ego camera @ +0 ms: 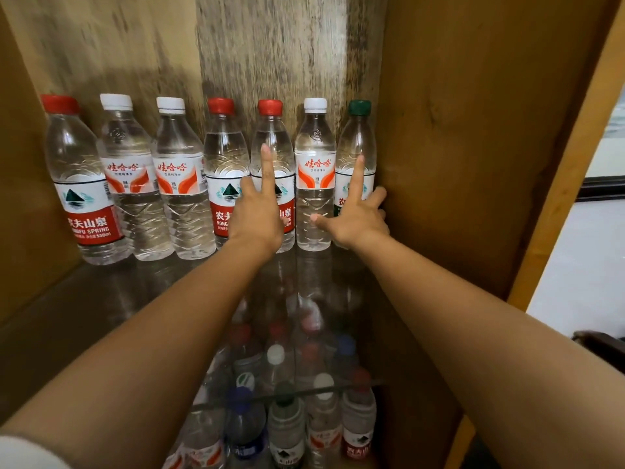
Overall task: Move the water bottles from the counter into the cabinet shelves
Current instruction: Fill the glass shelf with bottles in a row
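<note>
Head view: nearest to you, your two bare forearms reach forward over a glass shelf point(84, 299), and through it you can see more bottles point(287, 421) standing on the level below. Farther in, your left hand point(255, 214) rests against the fifth bottle point(270, 137) in the row, a red-capped one, index finger straight up along its front, the other fingers tucked low; it grips nothing. Your right hand point(355, 218) lies spread on the green-capped bottle point(358, 137) at the row's right end, index finger raised, thumb touching the white-capped bottle point(314, 157) beside it; nothing is clasped. At the back, seven bottles stand upright in a row against the rear cabinet panel point(270, 45), the green-capped one just beside the right wall point(456, 130).
</note>
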The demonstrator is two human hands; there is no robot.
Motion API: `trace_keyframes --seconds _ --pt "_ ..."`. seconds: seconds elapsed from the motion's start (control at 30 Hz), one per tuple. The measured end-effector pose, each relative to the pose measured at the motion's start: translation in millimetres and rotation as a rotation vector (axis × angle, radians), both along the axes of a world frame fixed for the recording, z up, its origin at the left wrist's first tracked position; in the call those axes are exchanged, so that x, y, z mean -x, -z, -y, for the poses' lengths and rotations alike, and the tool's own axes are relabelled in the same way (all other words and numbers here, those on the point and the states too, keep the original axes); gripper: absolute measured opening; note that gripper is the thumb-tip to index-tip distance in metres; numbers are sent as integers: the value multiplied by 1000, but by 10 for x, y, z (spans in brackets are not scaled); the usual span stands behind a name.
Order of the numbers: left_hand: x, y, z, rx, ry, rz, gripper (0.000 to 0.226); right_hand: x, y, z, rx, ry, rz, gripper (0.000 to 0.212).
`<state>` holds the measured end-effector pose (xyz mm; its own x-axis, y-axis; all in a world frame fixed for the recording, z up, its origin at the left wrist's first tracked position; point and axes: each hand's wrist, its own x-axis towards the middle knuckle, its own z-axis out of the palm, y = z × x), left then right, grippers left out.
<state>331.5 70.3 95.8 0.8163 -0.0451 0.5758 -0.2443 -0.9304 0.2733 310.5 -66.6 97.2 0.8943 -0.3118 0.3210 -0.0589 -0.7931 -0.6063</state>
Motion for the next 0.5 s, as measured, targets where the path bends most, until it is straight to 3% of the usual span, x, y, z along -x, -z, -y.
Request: trace_keyframes --seconds 0.07,0.17,0.27,0.37,0.5 --pt "82 -11 -63 92 54 -118 110 86 -6 -10 -46 -38 -22 111" --pt "321 -34 -214 87 145 -220 75 283 23 -49 -120 -146 -26 92" --pt "804 -57 -380 152 208 -157 38 627 75 -153 -108 -279 55 59" --pt "1407 11 -493 307 238 -110 25 1090 179 -262 -109 -414 218 31" --pt "2250 327 -499 507 248 -40 14 1811 402 -337 -221 -609 314 18"
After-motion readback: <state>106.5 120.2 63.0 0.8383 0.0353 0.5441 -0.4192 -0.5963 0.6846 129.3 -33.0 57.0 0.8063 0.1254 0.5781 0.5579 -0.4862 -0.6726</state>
